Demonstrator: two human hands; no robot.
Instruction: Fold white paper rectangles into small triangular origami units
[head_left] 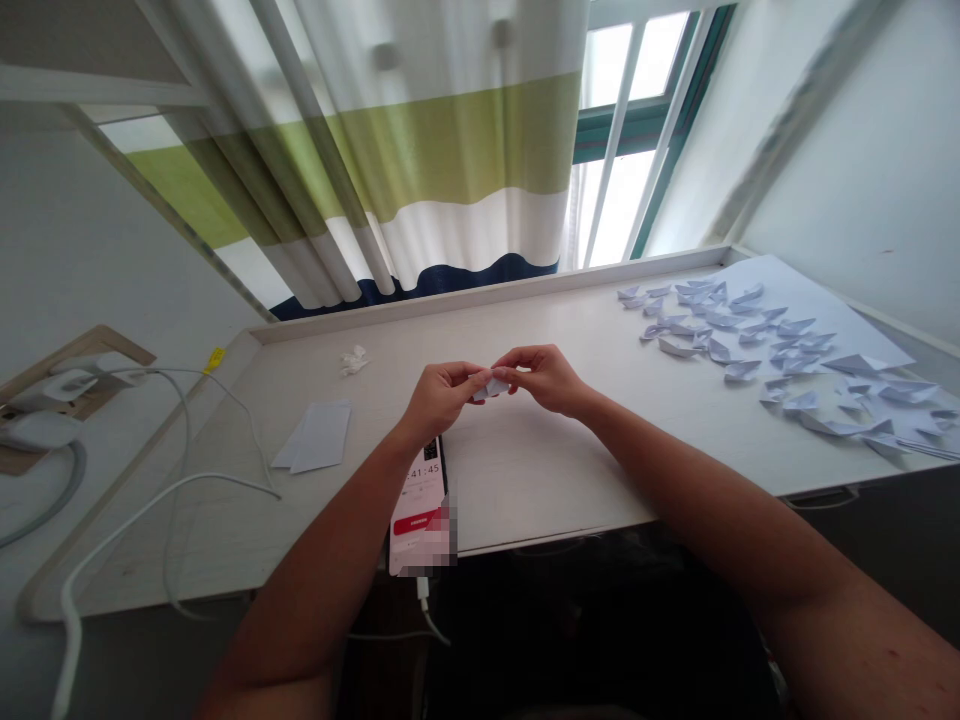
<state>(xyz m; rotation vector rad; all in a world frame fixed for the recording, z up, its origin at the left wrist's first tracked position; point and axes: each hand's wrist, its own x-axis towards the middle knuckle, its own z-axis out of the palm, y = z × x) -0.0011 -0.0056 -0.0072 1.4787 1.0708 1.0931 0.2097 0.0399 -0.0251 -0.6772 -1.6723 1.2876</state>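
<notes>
Between my two hands, just above the white desk (pixel 555 470), is a small folded piece of white paper (pixel 491 387). My left hand (pixel 442 395) pinches its left side with thumb and fingers. The right side is gripped by my right hand (pixel 544 378), its thumb close to the left thumb. My fingers hide much of the paper's shape. Many small folded paper boats (pixel 720 320) lie spread over the right part of the desk. Left of my left hand rests a short stack of white paper sheets (pixel 322 437).
A phone (pixel 416 510) with a lit screen lies under my left forearm at the desk's front edge, with a charging plug (pixel 423 592) in it. White cables (pixel 150 520) loop from a power strip (pixel 67 390) at left. Crumpled paper (pixel 355 360) sits near the back.
</notes>
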